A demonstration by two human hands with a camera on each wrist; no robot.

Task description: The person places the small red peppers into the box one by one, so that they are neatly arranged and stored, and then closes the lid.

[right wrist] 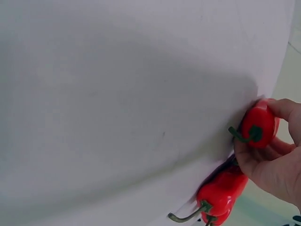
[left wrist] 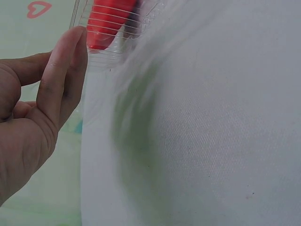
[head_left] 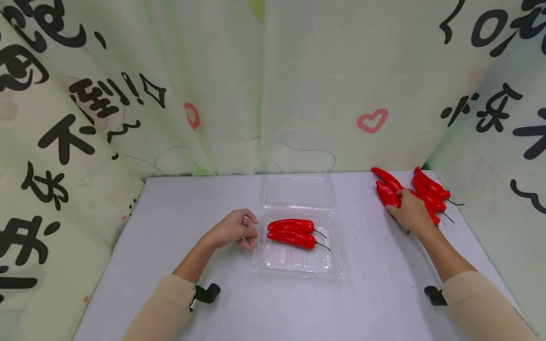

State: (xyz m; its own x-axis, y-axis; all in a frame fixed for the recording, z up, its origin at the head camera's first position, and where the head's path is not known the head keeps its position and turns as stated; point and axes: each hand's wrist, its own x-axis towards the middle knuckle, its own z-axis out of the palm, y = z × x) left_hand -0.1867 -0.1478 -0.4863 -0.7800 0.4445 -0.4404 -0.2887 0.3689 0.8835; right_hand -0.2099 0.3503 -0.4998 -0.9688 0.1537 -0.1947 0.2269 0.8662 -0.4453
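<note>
My right hand (head_left: 410,210) grips a red pepper (right wrist: 261,121) at the right of the table, thumb on one side and fingers curled round the other; its green stem sticks out in the right wrist view. Several more red peppers (head_left: 430,183) lie around that hand, partly hidden by it. Two red peppers (head_left: 294,239) lie side by side in a clear plastic clamshell box (head_left: 294,269) at mid-table, stems to the right. At the box's left edge is my left hand (head_left: 235,229), fingers loosely bent, fingertips right by the wall and holding nothing.
The box's clear lid (head_left: 297,192) is folded back toward the rear of the white table (head_left: 179,203). Pale green curtains (head_left: 307,85) with black lettering stand behind the table and along both sides.
</note>
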